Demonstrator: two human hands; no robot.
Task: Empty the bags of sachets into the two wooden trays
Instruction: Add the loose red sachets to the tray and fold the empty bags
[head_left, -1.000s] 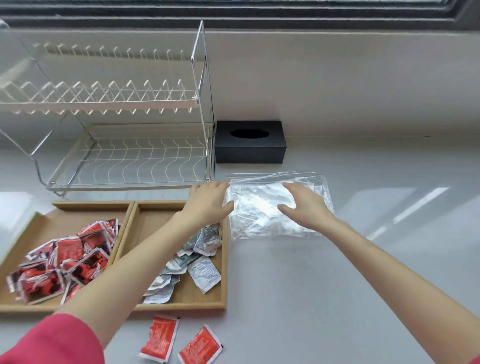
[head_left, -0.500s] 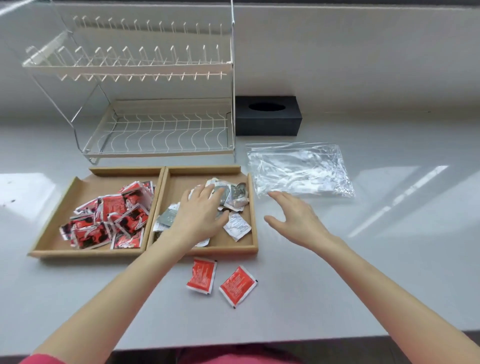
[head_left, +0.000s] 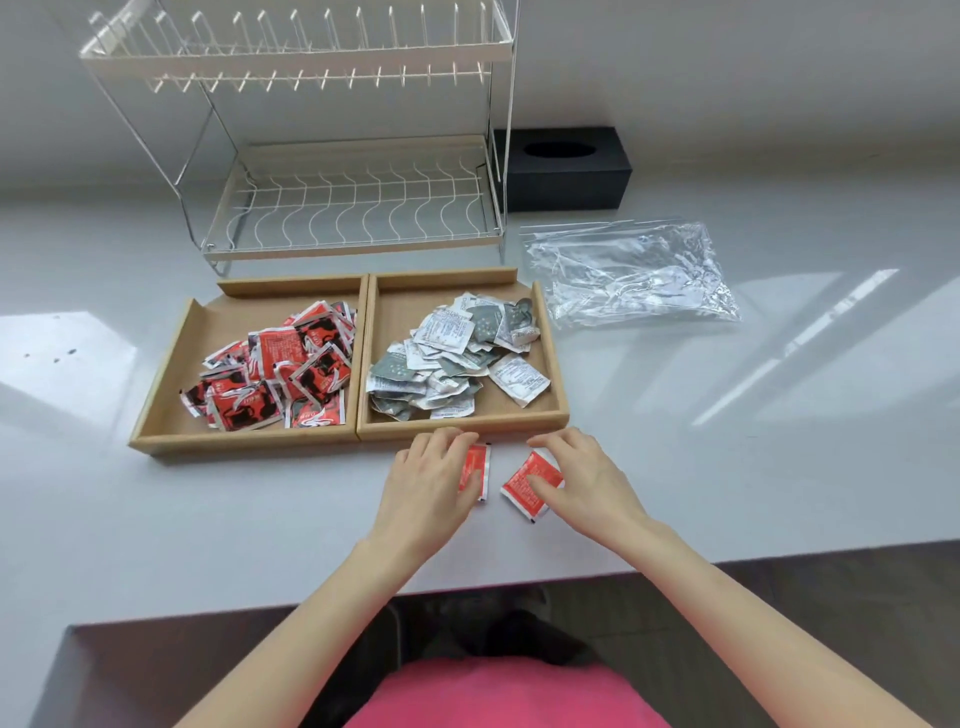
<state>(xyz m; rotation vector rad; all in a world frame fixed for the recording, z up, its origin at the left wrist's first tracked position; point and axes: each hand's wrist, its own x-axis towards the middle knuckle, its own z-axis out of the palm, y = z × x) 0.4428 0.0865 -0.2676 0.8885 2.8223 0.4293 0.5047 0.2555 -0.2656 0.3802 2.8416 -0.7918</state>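
Both hands have dropped from the empty bag (head_left: 631, 275) to the stray red sachets: left hand (head_left: 431, 483) and right hand (head_left: 582, 480) each rest open-fingered on one, neither gripped; likely final tidying.

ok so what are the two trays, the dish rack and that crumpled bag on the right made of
The trays look like light wood with a matte finish; faint grain shows on the bare floors. The dish rack seems to be thin metal wire, shiny on the uprights and apparently white-coated on the shelves. The bag looks like clear thin plastic film: see-through, creased, with glossy highlights.
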